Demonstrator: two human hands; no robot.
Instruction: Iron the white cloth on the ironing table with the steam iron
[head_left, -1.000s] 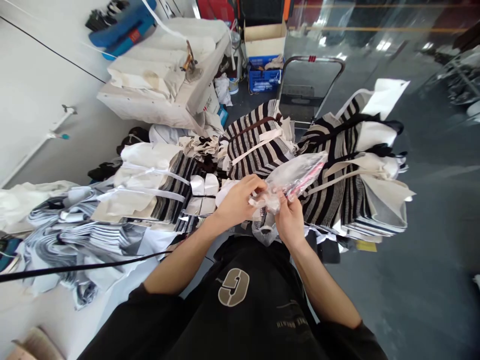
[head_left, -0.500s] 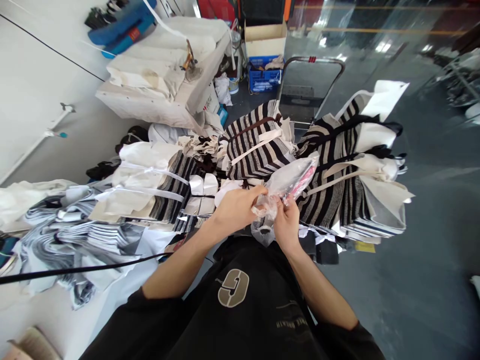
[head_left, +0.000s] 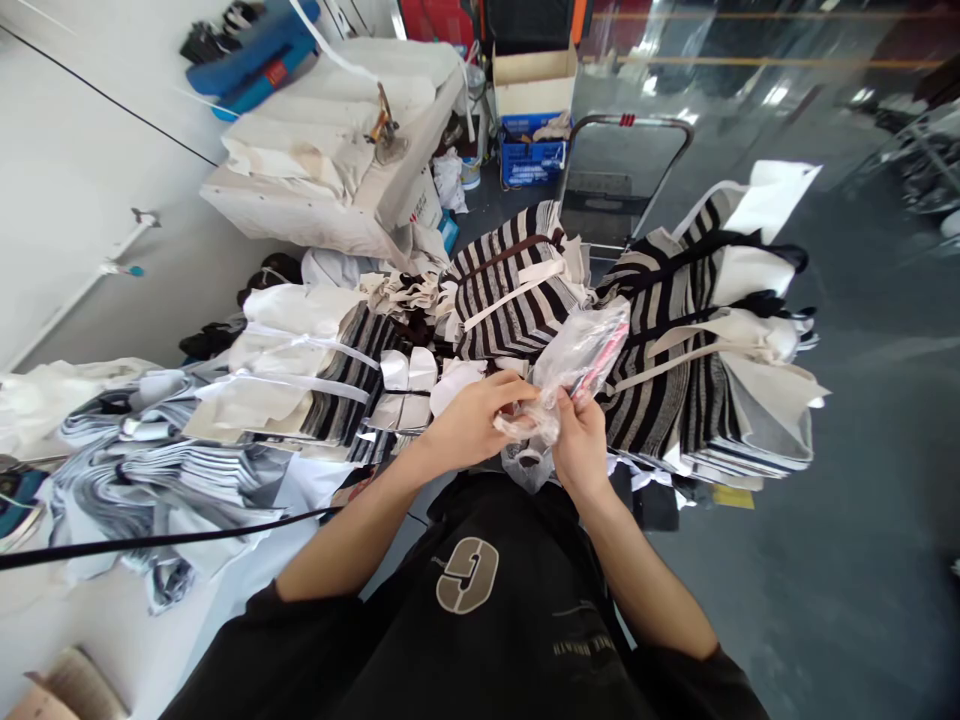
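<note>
A clear plastic bag (head_left: pixel 571 347) with something pink and dark inside is held up in front of my chest. My left hand (head_left: pixel 480 412) is closed on the crumpled mouth of the bag. My right hand (head_left: pixel 580 440) pinches the bag at its right side, thumb pressed against the plastic. The bag's filled end points away to the upper right, and a loose end hangs below the hands. Just beyond lies a bundle of striped fabric pieces (head_left: pixel 514 290), tied with a pale strip. The exact contents of the bag cannot be made out.
Striped fabric stacks (head_left: pixel 667 370) lie to the right. Tied white and striped pieces (head_left: pixel 281 365) and grey-white bundles (head_left: pixel 172 480) are at left. A black cable (head_left: pixel 187 537) crosses the left side. Farther off are a blue crate (head_left: pixel 529 160), a trolley handle (head_left: pixel 628 122) and a cloth-covered table (head_left: pixel 315 215).
The bag's filled end has dipped slightly toward me. My left fingers have shifted on the crumpled plastic, which now bunches a little farther left. My right hand has moved slightly right.
</note>
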